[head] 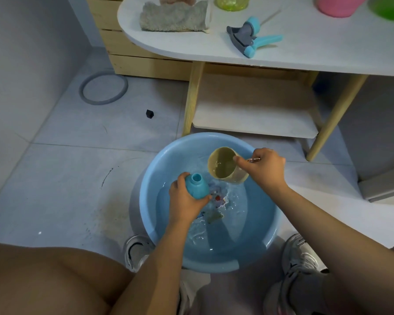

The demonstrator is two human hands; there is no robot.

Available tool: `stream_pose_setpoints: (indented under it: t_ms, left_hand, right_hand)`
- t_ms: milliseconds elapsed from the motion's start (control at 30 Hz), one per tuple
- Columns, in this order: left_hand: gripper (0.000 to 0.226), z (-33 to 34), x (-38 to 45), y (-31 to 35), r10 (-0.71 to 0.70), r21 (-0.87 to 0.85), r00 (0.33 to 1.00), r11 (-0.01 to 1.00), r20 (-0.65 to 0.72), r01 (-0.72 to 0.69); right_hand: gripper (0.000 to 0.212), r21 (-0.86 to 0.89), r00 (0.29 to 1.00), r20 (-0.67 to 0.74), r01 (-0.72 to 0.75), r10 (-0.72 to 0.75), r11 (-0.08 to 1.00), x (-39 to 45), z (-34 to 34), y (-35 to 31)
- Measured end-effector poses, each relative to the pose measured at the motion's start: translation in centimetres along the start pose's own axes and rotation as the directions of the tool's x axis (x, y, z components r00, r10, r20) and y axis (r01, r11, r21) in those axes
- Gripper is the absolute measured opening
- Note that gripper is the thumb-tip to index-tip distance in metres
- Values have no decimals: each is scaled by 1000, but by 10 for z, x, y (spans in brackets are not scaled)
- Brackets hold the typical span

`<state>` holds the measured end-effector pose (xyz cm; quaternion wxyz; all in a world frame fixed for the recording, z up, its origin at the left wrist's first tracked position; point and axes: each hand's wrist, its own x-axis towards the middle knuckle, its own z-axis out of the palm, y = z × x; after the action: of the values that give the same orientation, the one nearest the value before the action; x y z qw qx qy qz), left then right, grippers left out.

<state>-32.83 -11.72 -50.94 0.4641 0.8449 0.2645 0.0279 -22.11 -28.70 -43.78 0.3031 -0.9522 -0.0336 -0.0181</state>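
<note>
A light blue basin (150, 178) holding water stands on the floor between my feet. Over its left side my left hand (184, 202) grips a small blue bottle (197, 186) with its open neck pointing up. My right hand (265, 169) holds a beige cup (223, 165) tilted toward the bottle, its mouth facing left, with liquid inside. Some coloured scraps (218, 198) lie under the rippling water.
A white oval table (305, 46) with wooden legs stands just beyond the basin, carrying a blue and grey spray head (251, 37), a grey cloth (173, 17) and coloured containers. A grey ring (104, 87) and a small black cube (149, 114) lie on the tiled floor at left.
</note>
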Motion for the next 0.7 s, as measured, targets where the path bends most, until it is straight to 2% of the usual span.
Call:
stream_pose_setpoints:
  t_ms: [267,433,700]
  left_hand:
    - [86,4,0,5,20,9,1000,1000,6,-20]
    - [88,4,0,6,19,25,1000,999,22,-20]
    - [90,4,0,6,7,40,999,999,42,-9]
  right_hand:
    - [57,-47,954,-117,272,-276,961,-4,-22,-27]
    - [45,-99,900,-189,381,-393,919,-7,-19,-35]
    - [45,-143,818,-279,482,-503,864,-8,-17,-39]
